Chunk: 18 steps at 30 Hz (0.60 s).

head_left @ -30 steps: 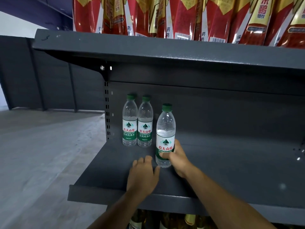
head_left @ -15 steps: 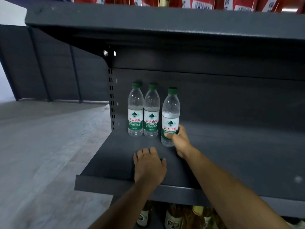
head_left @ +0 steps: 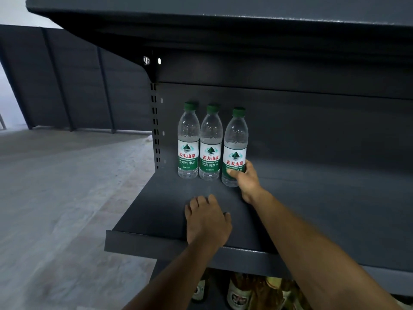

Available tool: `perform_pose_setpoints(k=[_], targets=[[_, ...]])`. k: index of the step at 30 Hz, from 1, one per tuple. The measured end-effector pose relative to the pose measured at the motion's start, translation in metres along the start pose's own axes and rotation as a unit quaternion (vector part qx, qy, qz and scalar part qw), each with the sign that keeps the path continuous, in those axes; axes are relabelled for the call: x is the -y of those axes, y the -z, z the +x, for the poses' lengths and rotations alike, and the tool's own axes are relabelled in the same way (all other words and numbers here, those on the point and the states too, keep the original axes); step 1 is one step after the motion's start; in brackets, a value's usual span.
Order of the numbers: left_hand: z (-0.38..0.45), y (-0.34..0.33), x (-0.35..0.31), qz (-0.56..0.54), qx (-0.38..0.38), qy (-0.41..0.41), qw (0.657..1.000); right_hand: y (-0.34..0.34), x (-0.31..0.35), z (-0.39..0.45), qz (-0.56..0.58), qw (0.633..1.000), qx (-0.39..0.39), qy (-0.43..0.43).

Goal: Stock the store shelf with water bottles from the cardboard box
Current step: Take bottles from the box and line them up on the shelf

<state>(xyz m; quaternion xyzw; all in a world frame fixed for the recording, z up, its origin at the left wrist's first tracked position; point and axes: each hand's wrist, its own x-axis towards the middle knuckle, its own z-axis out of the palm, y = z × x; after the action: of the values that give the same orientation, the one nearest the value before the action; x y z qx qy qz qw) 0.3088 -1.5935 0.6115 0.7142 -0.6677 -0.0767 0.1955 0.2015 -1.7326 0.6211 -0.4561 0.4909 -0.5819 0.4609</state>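
Three clear water bottles with green caps and green-white labels stand upright in a row at the back left of the dark grey shelf (head_left: pixel 312 209). My right hand (head_left: pixel 244 179) grips the lower part of the third, rightmost bottle (head_left: pixel 235 139), which stands on the shelf next to the second bottle (head_left: pixel 210 142). The first bottle (head_left: pixel 188 137) is at the far left by the slotted upright. My left hand (head_left: pixel 206 218) rests palm down on the shelf in front of the bottles and holds nothing. The cardboard box is out of view.
Another grey shelf (head_left: pixel 245 16) hangs overhead. To the right of the bottles the shelf board is bare. Glass bottles (head_left: pixel 238 294) stand on the lower shelf below the front lip. Concrete floor (head_left: pixel 55 198) and a dark panel wall lie to the left.
My right hand has slid the third bottle back into line beside the other two. My left hand stayed flat on the shelf. The camera moved closer and tilted down.
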Motion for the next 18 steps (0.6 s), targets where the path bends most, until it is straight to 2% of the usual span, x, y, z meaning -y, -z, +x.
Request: perform_pose_setpoints(k=[18], targets=[[-0.0005,0.0010,-0.0017,0.003,-0.004,0.005,1.000,-0.0082,-0.0074,0.0099,-0.100,0.994,-0.036,0.040]])
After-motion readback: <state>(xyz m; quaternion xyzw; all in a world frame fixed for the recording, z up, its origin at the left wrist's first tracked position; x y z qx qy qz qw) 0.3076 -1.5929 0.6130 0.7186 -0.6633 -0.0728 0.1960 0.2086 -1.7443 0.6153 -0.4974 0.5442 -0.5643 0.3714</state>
